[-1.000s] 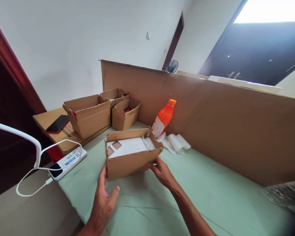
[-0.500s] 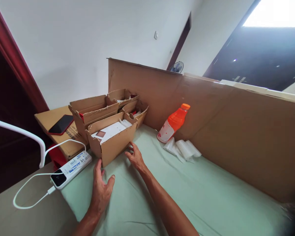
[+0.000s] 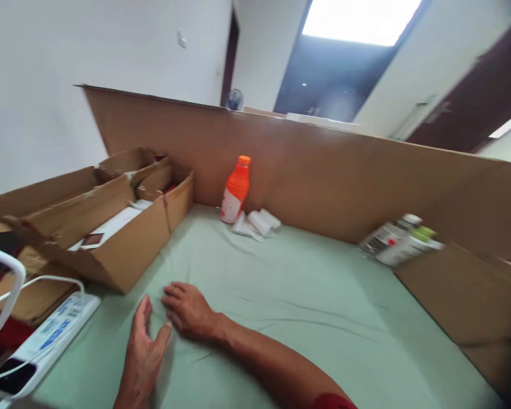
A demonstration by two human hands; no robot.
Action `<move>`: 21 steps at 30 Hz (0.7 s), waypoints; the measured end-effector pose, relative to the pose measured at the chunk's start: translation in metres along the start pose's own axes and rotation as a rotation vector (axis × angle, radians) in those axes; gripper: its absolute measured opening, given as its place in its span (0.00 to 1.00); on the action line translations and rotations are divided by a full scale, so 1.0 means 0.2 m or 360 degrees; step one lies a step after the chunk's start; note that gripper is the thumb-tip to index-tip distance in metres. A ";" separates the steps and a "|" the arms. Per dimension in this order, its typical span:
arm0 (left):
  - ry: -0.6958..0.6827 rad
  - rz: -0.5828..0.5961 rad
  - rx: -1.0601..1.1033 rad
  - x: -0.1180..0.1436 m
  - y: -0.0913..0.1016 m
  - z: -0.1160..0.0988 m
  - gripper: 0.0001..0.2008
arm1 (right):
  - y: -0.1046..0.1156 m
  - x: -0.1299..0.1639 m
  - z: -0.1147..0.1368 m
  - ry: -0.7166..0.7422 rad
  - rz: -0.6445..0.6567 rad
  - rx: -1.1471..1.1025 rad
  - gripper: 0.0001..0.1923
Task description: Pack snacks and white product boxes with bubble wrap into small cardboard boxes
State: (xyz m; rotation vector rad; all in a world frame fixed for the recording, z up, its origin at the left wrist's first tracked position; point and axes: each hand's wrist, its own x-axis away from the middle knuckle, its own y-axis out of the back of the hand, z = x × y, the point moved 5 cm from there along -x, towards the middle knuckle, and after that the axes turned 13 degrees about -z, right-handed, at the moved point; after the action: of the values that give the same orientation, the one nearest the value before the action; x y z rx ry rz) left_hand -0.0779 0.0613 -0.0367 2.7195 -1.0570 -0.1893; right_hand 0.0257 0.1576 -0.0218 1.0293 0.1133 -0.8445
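Note:
My left hand (image 3: 143, 349) is open, thumb and fingers apart, in front of the nearest cardboard box (image 3: 138, 250) and apart from it. My right hand (image 3: 191, 309) is at the green cloth (image 3: 306, 284), palm down with fingers loosely spread, holding nothing; its fingertips point towards my left hand. Inside the nearest box lies a white flat item (image 3: 117, 222) with a small brown square. A second narrow box (image 3: 181, 199) adjoins its far end, with something red inside, and more open boxes (image 3: 68, 187) stand behind it.
An orange bottle (image 3: 237, 190) and rolled clear plastic bags (image 3: 262, 222) lie along a tall cardboard panel (image 3: 315, 170). On the left are a white power bank (image 3: 53, 341) and its cable. Clear bottles (image 3: 392, 236) and a cardboard piece (image 3: 460, 289) are at right.
My view has swung right, bringing the clear bottles and cardboard piece into sight. My right hand has come away from the nearest box, closer to my left hand; both stay open.

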 end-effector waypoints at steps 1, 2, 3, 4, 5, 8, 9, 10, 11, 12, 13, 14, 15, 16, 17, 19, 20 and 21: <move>-0.0034 0.0064 -0.0062 0.01 -0.02 -0.01 0.38 | 0.03 0.10 0.07 0.0111 0.0076 0.0151 0.17; -0.0077 0.0128 -0.0134 0.02 -0.05 -0.02 0.37 | 0.07 0.19 0.13 0.0199 0.0131 0.0296 0.18; -0.0137 0.0196 -0.0204 0.03 -0.09 -0.04 0.35 | 0.11 0.29 0.17 0.0250 0.0155 0.0409 0.19; -0.0218 0.0271 -0.0266 0.04 -0.13 -0.06 0.34 | 0.15 0.39 0.21 0.0260 0.0154 0.0471 0.20; -0.0313 0.0344 -0.0317 0.05 -0.18 -0.08 0.33 | 0.19 0.48 0.24 0.0256 0.0149 0.0505 0.20; -0.0675 0.0541 -0.0443 0.10 -0.35 -0.14 0.31 | 0.28 0.77 0.29 0.0231 0.0101 0.0583 0.17; -0.0808 0.0595 -0.0488 0.13 -0.42 -0.15 0.30 | 0.30 0.85 0.30 0.0234 0.0083 0.0621 0.16; -0.0943 0.0641 -0.0533 0.16 -0.48 -0.16 0.30 | 0.33 0.93 0.30 0.0240 0.0075 0.0659 0.15; -0.1076 0.0686 -0.0573 0.19 -0.56 -0.16 0.29 | 0.36 1.01 0.31 0.0238 0.0075 0.0682 0.14; -0.1203 0.0738 -0.0608 0.24 -0.63 -0.16 0.29 | 0.40 1.08 0.31 0.0204 0.0083 0.0687 0.13; -0.1323 0.0796 -0.0638 0.30 -0.70 -0.17 0.28 | 0.46 1.14 0.29 0.0129 0.0081 0.0678 0.12; -0.1437 0.0861 -0.0661 0.38 -0.77 -0.16 0.28 | 0.56 1.19 0.27 0.0010 0.0043 0.0675 0.11; -0.1548 0.0929 -0.0670 0.47 -0.83 -0.16 0.27 | 0.68 1.25 0.24 -0.0148 -0.0043 0.0700 0.10; -0.1658 0.1001 -0.0662 0.57 -0.87 -0.16 0.25 | 0.84 1.31 0.20 -0.0326 -0.0167 0.0761 0.10; -0.1766 0.1079 -0.0630 0.69 -0.89 -0.15 0.24 | 1.03 1.37 0.17 -0.0511 -0.0330 0.0874 0.11; -0.1987 0.1273 -0.0458 0.94 -0.89 -0.12 0.26 | 1.43 1.52 0.12 -0.0798 -0.0621 0.1206 0.14; -0.2093 0.1389 -0.0322 1.07 -0.87 -0.09 0.28 | 1.64 1.60 0.10 -0.0938 -0.0726 0.1412 0.16; -0.2195 0.1516 -0.0165 1.19 -0.84 -0.07 0.29 | 1.84 1.69 0.10 -0.1044 -0.0824 0.1639 0.17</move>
State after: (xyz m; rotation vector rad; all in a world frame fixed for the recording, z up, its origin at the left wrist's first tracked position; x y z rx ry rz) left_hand 0.2094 0.0228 -0.0745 1.3933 -2.2939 -1.9141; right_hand 0.4965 0.0391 0.0960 1.6341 -0.7124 -1.7609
